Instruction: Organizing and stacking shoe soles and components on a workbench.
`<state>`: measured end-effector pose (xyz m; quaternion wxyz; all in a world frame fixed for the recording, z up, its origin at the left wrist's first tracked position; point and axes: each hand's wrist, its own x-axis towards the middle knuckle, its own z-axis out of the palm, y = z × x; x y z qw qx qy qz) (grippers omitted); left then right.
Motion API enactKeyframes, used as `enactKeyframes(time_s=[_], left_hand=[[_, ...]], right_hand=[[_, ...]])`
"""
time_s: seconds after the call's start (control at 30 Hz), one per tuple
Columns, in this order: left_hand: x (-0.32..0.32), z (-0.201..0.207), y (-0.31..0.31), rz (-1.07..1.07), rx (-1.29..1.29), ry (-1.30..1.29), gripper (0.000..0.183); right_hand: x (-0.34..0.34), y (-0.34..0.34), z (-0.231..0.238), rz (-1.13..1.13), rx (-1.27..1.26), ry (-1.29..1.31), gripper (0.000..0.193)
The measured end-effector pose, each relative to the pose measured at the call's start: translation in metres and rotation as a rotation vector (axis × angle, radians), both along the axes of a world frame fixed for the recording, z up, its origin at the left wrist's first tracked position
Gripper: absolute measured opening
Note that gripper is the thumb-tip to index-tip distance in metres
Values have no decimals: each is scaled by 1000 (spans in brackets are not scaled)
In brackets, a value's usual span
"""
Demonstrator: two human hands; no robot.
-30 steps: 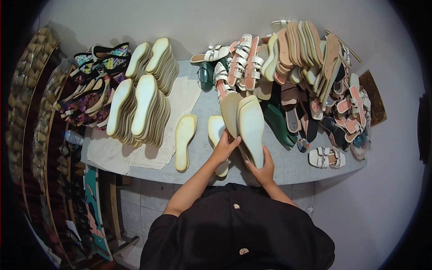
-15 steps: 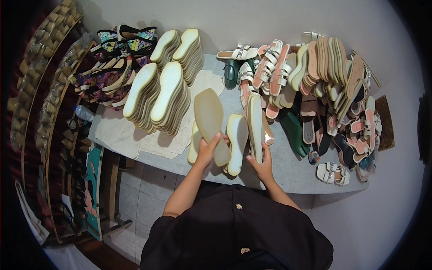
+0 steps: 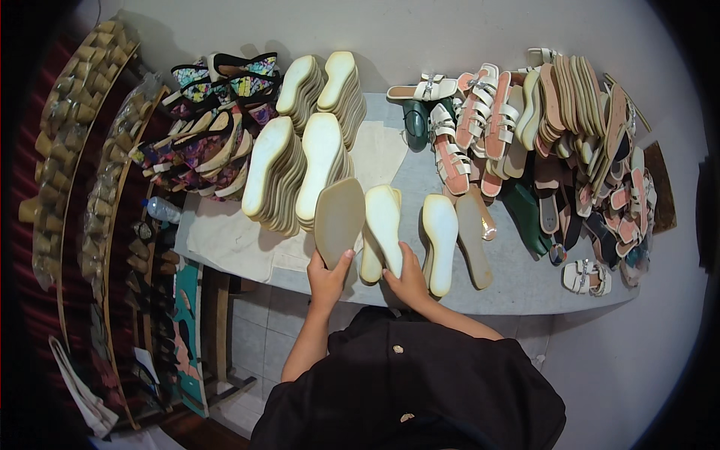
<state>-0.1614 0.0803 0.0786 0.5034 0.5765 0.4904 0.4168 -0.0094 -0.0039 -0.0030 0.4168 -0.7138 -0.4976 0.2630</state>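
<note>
In my left hand (image 3: 328, 283) is a tan shoe sole (image 3: 339, 221), gripped at its lower end and tilted above the table. My right hand (image 3: 409, 282) has closed on the narrow end of a cream shoe sole (image 3: 383, 214). Under that one, partly covered, lies another cream sole (image 3: 370, 262). Just right of my right hand, a pale sole (image 3: 441, 236) with a yellowish rim rests near the table's front edge. A grey-tan sole (image 3: 474, 251) lies beside it.
Tall stacks of pale soles (image 3: 268, 161) stand on paper at the left, near patterned wedge shoes (image 3: 206, 142). Strappy white sandals (image 3: 457, 154), green shoe lasts (image 3: 525, 217) and more soles (image 3: 574, 94) crowd the right. A shelf of shoe heels (image 3: 71, 127) is at far left.
My right hand has moved left from the upright soles to a cream sole. My left hand has brought the tan sole left and lower. A grey-tan sole now lies flat at the right.
</note>
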Motion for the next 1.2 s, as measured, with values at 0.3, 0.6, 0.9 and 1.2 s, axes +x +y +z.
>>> enactKeyframes(time_s=[0.3,0.6,0.9,1.2], left_hand=[[-11,6,10,-189,-48,-146,26],[-26,0,23,-313,-60,-214,26],[-6,-28,33,-353,-31,-295,34],[48,-101,55,-378,-68,505,56]], right_hand=[[-54,20,-16,-153,-122,104,80],[-80,32,-29,-295,-132,151,82],[-85,38,-35,-374,-12,27,80],[-55,-10,-55,-379,148,89,66]])
